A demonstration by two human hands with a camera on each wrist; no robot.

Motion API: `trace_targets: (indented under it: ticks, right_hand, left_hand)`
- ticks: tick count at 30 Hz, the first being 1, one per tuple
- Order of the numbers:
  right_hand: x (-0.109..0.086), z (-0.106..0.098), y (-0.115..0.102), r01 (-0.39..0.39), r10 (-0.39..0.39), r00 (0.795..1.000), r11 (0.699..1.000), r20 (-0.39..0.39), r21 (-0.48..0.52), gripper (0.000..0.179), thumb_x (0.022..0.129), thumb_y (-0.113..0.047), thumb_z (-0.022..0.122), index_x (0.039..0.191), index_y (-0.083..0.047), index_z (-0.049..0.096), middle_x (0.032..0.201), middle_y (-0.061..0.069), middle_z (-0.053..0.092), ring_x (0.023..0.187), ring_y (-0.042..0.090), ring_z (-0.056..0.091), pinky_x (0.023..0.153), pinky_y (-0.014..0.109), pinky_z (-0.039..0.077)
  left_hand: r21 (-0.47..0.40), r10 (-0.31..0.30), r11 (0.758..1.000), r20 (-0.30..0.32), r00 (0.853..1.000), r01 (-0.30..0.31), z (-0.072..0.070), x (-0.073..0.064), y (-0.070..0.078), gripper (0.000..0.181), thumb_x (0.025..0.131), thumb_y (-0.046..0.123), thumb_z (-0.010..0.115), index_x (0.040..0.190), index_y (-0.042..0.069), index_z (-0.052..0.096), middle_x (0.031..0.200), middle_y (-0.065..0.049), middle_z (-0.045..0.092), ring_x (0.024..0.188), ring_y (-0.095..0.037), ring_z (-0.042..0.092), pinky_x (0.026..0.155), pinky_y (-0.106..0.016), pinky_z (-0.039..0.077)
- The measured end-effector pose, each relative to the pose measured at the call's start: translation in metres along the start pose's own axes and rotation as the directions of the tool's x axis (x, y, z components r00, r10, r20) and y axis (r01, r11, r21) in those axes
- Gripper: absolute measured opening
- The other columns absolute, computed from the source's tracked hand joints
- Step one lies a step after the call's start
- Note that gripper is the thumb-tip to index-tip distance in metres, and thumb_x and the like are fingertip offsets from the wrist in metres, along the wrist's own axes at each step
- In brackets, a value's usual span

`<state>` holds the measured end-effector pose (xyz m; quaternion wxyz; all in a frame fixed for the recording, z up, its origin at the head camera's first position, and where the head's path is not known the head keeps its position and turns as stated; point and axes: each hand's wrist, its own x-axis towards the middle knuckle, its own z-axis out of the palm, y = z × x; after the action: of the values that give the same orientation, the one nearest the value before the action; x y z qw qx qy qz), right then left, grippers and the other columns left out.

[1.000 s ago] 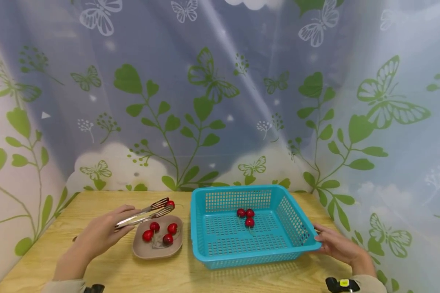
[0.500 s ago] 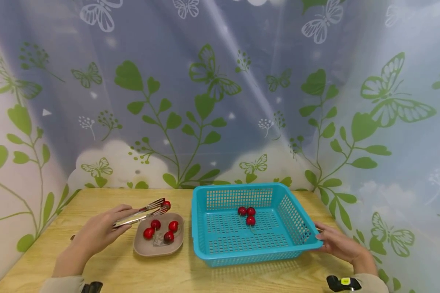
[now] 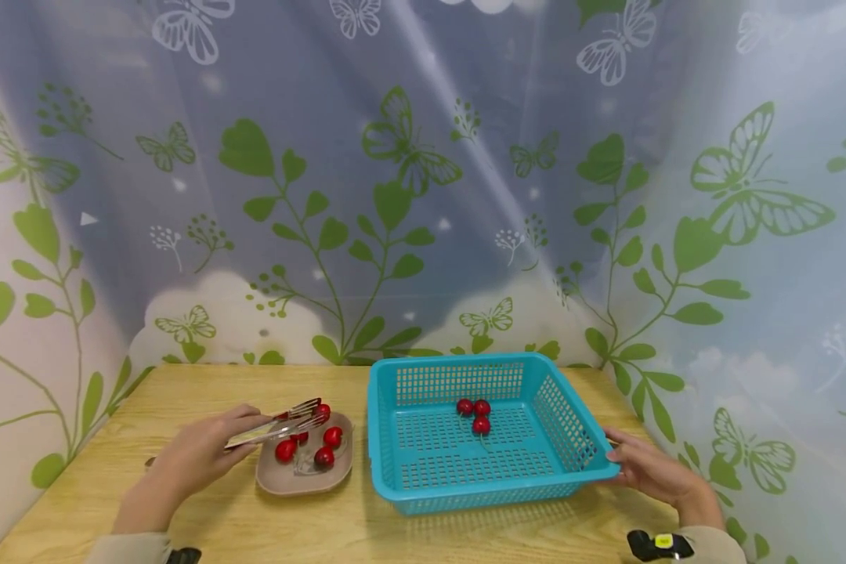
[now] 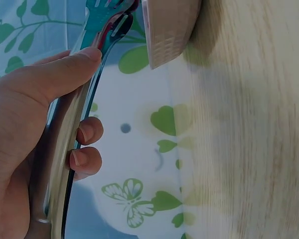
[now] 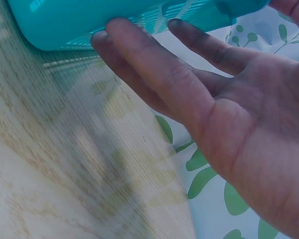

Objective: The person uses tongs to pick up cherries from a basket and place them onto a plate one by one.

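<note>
My left hand (image 3: 200, 454) grips metal tongs (image 4: 65, 134) with slotted heads, thumb along one arm. The tongs' heads reach over the back of a small beige plate (image 3: 271, 478), with a cherry (image 3: 323, 411) at their tips; whether it is pinched I cannot tell. On the plate lie several red cherries (image 3: 324, 457), one partly hidden behind the tongs. At the right, my right hand (image 3: 652, 470) holds the near right corner of a blue-green plastic basket (image 3: 479, 492), fingers against its outer wall (image 5: 79, 25) and thumb at the rim.
Three cherries (image 3: 481, 425) lie together inside the basket, towards its back. Plate and basket stand side by side on a wooden table (image 3: 338, 533). A patterned curtain (image 3: 409, 235) with butterflies and leaves hangs behind and at the sides.
My left hand first shifts the tongs slightly left with the cherry, then lowers them towards the plate's back. My right hand and the basket stay in place.
</note>
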<state>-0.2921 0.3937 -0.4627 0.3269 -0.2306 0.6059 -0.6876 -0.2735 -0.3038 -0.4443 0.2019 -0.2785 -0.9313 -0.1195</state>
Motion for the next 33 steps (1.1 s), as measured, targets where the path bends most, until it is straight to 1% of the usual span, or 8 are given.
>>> trace_targets:
  ticks: [7, 14, 19, 23, 26, 29, 31, 33]
  right_hand:
    - [-0.0001, 0.0003, -0.0005, -0.006, 0.006, 1.0, 1.0, -0.006, 0.0, 0.078, 0.11, -0.009, 0.027, 0.143, 0.012, -0.041, 0.14, -0.012, 0.059, 0.124, 0.014, 0.068, 0.11, 0.039, 0.051]
    - [0.0, 0.0015, -0.0019, -0.01, 0.01, 1.0, 1.0, -0.011, -0.003, 0.078, 0.11, -0.009, 0.028, 0.143, 0.013, -0.039, 0.14, -0.011, 0.061, 0.123, 0.013, 0.068, 0.109, 0.038, 0.052]
    - [0.0, 0.0015, -0.0021, -0.011, 0.011, 1.0, 1.0, -0.012, -0.008, 0.079, 0.11, -0.009, 0.027, 0.141, 0.011, -0.043, 0.139, -0.014, 0.06, 0.122, 0.012, 0.068, 0.109, 0.037, 0.052]
    - [0.0001, 0.0015, -0.002, -0.016, 0.016, 1.0, 1.0, -0.019, -0.014, 0.08, 0.11, -0.009, 0.028, 0.141, 0.011, -0.042, 0.139, -0.014, 0.061, 0.122, 0.011, 0.068, 0.108, 0.036, 0.052]
    - [0.0, 0.0023, -0.0023, -0.016, 0.016, 1.0, 1.0, -0.02, -0.014, 0.079, 0.11, -0.009, 0.028, 0.141, 0.011, -0.042, 0.139, -0.013, 0.062, 0.121, 0.011, 0.068, 0.108, 0.037, 0.052]
    - [0.0001, 0.0025, -0.0023, -0.012, 0.012, 1.0, 1.0, -0.011, -0.01, 0.079, 0.11, -0.009, 0.027, 0.14, 0.011, -0.043, 0.139, -0.013, 0.061, 0.121, 0.011, 0.068, 0.108, 0.037, 0.053]
    - [0.0001, 0.0026, -0.0023, -0.009, 0.009, 1.0, 1.0, -0.008, -0.007, 0.079, 0.11, -0.008, 0.027, 0.14, 0.011, -0.043, 0.139, -0.012, 0.061, 0.121, 0.011, 0.068, 0.108, 0.037, 0.052]
    - [0.0001, 0.0026, -0.0024, -0.009, 0.008, 1.0, 1.0, -0.006, -0.005, 0.079, 0.11, -0.008, 0.027, 0.141, 0.012, -0.042, 0.14, -0.012, 0.061, 0.122, 0.012, 0.068, 0.108, 0.038, 0.052]
  left_hand:
    - [-0.025, 0.006, 1.0, 0.047, 0.999, -0.005, 0.0025, 0.0007, -0.0012, 0.042, 0.087, 0.014, 0.083, 0.127, 0.016, 0.074, 0.116, 0.001, 0.073, 0.089, -0.019, 0.073, 0.07, -0.033, 0.057]
    - [-0.009, -0.02, 1.0, 0.056, 0.998, 0.02, 0.0036, -0.0012, -0.0017, 0.044, 0.087, 0.017, 0.083, 0.13, 0.017, 0.073, 0.121, -0.002, 0.073, 0.091, -0.02, 0.073, 0.071, -0.036, 0.058]
    - [-0.003, -0.046, 0.999, 0.061, 0.997, 0.046, 0.0035, -0.0014, 0.0, 0.051, 0.086, 0.019, 0.085, 0.134, 0.016, 0.07, 0.127, -0.007, 0.071, 0.096, -0.023, 0.073, 0.073, -0.038, 0.058]
    - [-0.01, -0.056, 0.998, 0.055, 0.997, 0.057, 0.0031, -0.0013, 0.001, 0.057, 0.084, 0.019, 0.087, 0.137, 0.013, 0.068, 0.129, -0.007, 0.07, 0.098, -0.024, 0.074, 0.074, -0.039, 0.059]
    - [-0.031, -0.063, 0.997, 0.057, 0.996, 0.065, 0.0027, -0.0012, 0.0014, 0.059, 0.085, 0.018, 0.086, 0.139, 0.012, 0.066, 0.13, -0.007, 0.068, 0.086, -0.014, 0.07, 0.065, -0.031, 0.054]
    - [-0.049, -0.069, 0.996, 0.065, 0.996, 0.072, 0.0026, -0.0009, 0.0017, 0.058, 0.086, 0.017, 0.084, 0.14, 0.012, 0.065, 0.129, -0.007, 0.066, 0.074, -0.002, 0.058, 0.057, -0.023, 0.043]
    - [-0.05, -0.07, 0.996, 0.061, 0.996, 0.073, 0.0023, -0.0008, 0.002, 0.057, 0.086, 0.017, 0.084, 0.14, 0.012, 0.065, 0.129, -0.007, 0.066, 0.072, 0.0, 0.056, 0.057, -0.022, 0.041]
    - [-0.051, -0.065, 0.996, 0.052, 0.997, 0.068, 0.0018, -0.0005, 0.0023, 0.057, 0.086, 0.018, 0.085, 0.139, 0.012, 0.066, 0.129, -0.008, 0.066, 0.073, 0.0, 0.058, 0.057, -0.023, 0.042]
